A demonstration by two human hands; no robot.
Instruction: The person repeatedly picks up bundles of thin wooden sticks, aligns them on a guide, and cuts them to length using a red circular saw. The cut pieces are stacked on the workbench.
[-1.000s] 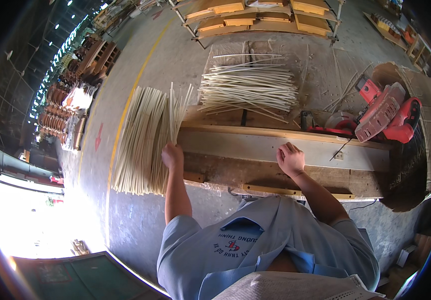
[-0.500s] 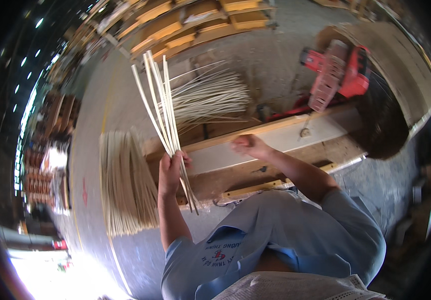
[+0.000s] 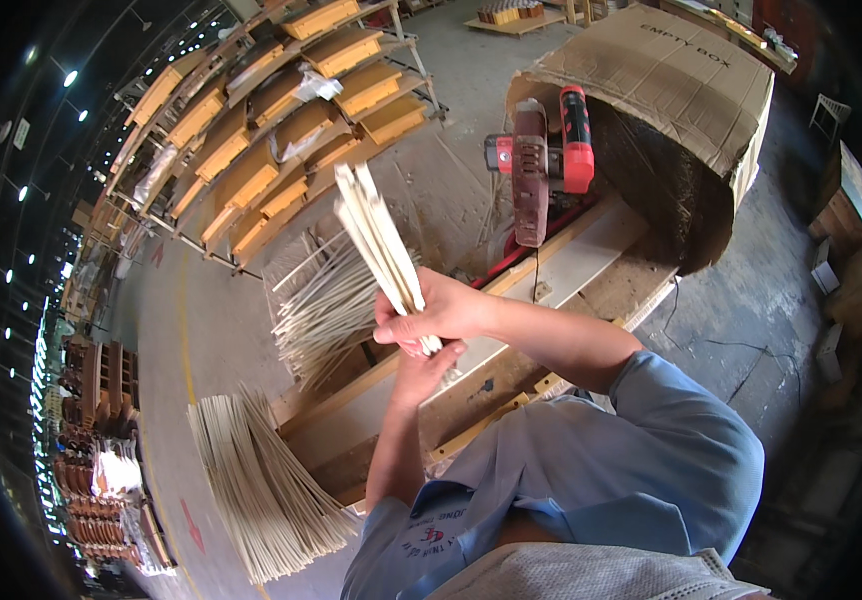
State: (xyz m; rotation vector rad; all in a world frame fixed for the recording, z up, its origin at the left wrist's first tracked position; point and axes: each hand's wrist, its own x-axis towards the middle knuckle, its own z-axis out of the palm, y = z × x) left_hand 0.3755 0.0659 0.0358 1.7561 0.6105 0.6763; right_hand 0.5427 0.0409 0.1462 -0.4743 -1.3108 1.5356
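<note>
A bundle of thin pale wooden sticks point(image 3: 381, 238) stands tilted up in front of me, its tops drawn close together. My right hand point(image 3: 446, 303) wraps round the bundle near its lower part. Just beneath it, my left hand point(image 3: 424, 372) is closed round the bottom ends, the two hands touching. Loose sticks point(image 3: 326, 300) lie in a pile beyond the bench point(image 3: 591, 262). At the bench's left end, a larger heap of sticks point(image 3: 256, 480) fans out, nearer to me than that pile.
A red and dark power saw point(image 3: 541, 165) stands at the bench's far right part. Behind it, a large cardboard box point(image 3: 676, 75) lies with its open side facing the bench. A rack of wooden panels point(image 3: 281, 130) fills the far left. A cable point(image 3: 721, 345) runs over the floor at right.
My right hand has come left from above the bench and closed round the sticks. Their spread tops are now gathered tight. The view has swung to the right.
</note>
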